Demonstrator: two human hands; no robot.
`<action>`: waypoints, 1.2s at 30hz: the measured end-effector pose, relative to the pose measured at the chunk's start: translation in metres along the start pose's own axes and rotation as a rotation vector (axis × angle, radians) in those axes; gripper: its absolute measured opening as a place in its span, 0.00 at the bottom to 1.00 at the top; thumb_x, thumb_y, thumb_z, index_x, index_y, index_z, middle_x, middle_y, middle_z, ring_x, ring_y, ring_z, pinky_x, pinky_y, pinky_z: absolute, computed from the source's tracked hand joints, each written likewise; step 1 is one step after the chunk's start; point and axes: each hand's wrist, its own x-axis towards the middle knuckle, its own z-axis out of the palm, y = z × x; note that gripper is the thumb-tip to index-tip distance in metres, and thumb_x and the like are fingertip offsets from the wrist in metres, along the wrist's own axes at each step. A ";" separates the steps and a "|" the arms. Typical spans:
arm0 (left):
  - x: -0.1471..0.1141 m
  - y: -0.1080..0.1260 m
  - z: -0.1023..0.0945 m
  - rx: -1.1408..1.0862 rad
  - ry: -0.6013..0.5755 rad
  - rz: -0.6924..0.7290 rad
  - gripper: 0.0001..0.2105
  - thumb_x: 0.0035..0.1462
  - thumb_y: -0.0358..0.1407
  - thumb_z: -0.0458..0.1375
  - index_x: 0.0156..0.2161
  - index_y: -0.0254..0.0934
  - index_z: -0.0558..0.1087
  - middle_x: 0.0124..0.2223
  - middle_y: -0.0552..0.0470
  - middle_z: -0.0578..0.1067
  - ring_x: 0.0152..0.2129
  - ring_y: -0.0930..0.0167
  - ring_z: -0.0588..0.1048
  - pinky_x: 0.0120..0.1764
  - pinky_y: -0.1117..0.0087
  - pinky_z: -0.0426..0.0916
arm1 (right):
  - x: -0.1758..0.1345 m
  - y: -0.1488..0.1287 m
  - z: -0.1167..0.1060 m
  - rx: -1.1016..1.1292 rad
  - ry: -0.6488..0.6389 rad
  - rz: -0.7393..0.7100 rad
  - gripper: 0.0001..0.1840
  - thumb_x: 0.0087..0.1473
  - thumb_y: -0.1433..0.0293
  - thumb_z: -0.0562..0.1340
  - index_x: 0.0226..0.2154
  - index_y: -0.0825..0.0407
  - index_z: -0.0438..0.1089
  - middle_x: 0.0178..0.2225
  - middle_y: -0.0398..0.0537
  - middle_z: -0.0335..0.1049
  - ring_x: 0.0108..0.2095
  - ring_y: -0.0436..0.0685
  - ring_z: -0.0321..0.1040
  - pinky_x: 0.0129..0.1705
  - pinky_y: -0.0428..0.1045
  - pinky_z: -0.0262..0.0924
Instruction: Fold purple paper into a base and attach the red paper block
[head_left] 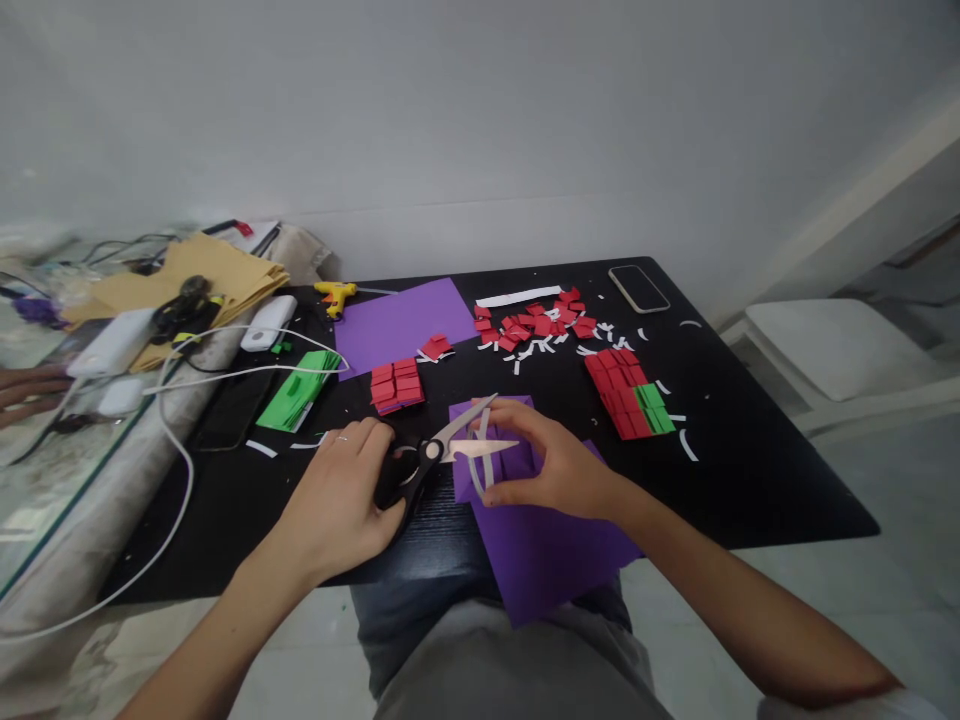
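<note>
My left hand [337,500] is closed around the black handles of a pair of scissors [433,451], whose blades are spread apart and point right. Curved white paper strips [487,470] are pinched between the thumb and fingers of my right hand [551,460], close to the blades. Beneath that hand lies folded purple paper [466,485], and a larger purple sheet [532,555] hangs over the table's front edge. Whether my right fingers also grip the purple paper is hidden. A block of red folded paper pieces [397,385] sits just beyond my left hand.
Red paper pieces [536,322] and white scraps lie behind my right hand. A red-and-green block [626,393] and phone [639,288] are at right. Green paper [300,390], a yellow glue gun [336,297] and a white cable [180,450] are leftward. Another person's hand [30,395] shows far left.
</note>
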 end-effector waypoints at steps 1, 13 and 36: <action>0.000 0.000 0.000 -0.016 -0.007 -0.005 0.07 0.57 0.37 0.58 0.37 0.42 0.63 0.38 0.46 0.73 0.35 0.57 0.72 0.39 0.57 0.65 | 0.000 0.000 0.001 -0.007 0.007 0.002 0.39 0.42 0.64 0.82 0.56 0.44 0.72 0.64 0.54 0.69 0.65 0.66 0.66 0.70 0.66 0.55; 0.004 -0.013 -0.006 -0.077 -0.078 -0.043 0.12 0.62 0.46 0.58 0.39 0.41 0.63 0.38 0.46 0.73 0.36 0.58 0.72 0.38 0.59 0.65 | -0.002 0.001 0.001 0.241 -0.089 0.050 0.32 0.47 0.68 0.79 0.54 0.44 0.73 0.55 0.48 0.75 0.56 0.59 0.74 0.63 0.59 0.68; -0.004 -0.047 -0.004 -0.065 -0.276 -0.070 0.17 0.65 0.52 0.55 0.36 0.40 0.70 0.32 0.50 0.76 0.30 0.63 0.75 0.35 0.64 0.63 | 0.003 0.004 -0.008 0.411 0.024 0.333 0.30 0.50 0.64 0.77 0.54 0.46 0.70 0.58 0.53 0.72 0.54 0.60 0.76 0.64 0.64 0.67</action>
